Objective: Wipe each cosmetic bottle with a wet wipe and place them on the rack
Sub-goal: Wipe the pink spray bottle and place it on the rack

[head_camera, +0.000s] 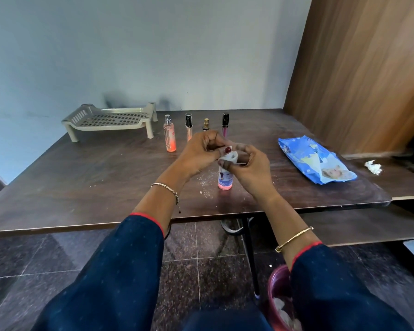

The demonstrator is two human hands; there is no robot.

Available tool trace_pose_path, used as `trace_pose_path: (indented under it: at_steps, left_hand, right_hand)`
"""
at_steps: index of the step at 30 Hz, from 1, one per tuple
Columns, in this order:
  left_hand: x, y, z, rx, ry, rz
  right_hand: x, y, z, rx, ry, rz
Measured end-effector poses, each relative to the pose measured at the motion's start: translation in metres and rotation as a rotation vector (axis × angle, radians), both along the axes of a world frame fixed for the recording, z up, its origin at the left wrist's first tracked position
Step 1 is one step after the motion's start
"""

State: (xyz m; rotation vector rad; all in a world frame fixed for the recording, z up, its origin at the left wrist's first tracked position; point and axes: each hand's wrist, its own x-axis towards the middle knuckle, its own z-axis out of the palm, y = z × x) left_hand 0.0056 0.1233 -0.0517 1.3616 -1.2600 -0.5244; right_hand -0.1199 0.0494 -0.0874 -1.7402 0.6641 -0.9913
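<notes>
While scanning from the far left: beige perforated plastic rack [110, 120] at the back of the dark wooden table [81, 175], no bottle on it yet. Just right of it, upright in a loose row: peach-orange clear spray bottle [170, 137], slim pale tube with black cap [188, 126], small dark bottle with gold cap [206, 124] partly hidden behind the hands, purple gloss tube with black cap [225, 125]. None racked, so judged early in the task.

Next, left hand [201, 151], fingers curled, pinching the white wet wipe [230, 158] over the top of the pink bottle with blue-and-white label [225, 180], upright near the front edge amid white crumbs. Right hand [251, 168] opposite, fingers curled round the same wipe; cannot tell whether gripping the bottle beneath it. Step in hand, by judgement: wiping this bottle's cap and neck.

Further right: crinkled blue wipe packet [316, 161] lying flat, then a crumpled white tissue [373, 167] well apart. Low right: maroon bin [280, 295].

Called for next, probably: wiping down the body while steadying it, then carrying it left to the rack without knocking the standing four.
</notes>
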Motion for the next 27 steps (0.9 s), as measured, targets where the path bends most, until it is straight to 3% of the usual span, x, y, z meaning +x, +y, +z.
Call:
trace_pose_path:
  at_steps: [13, 24, 27]
  left_hand:
    - [-0.001, 0.001, -0.005, -0.033, 0.08, -0.019]
    - [-0.004, -0.002, -0.013, -0.066, 0.098, 0.055]
    - [-0.007, -0.001, -0.012, -0.075, 0.115, 0.054]
  right_hand:
    - [0.001, 0.003, -0.008, -0.251, 0.139, -0.055]
    - [-0.001, 0.002, -0.001, -0.251, 0.247, -0.026]
    - [-0.006, 0.003, -0.003, -0.28, 0.38, -0.073]
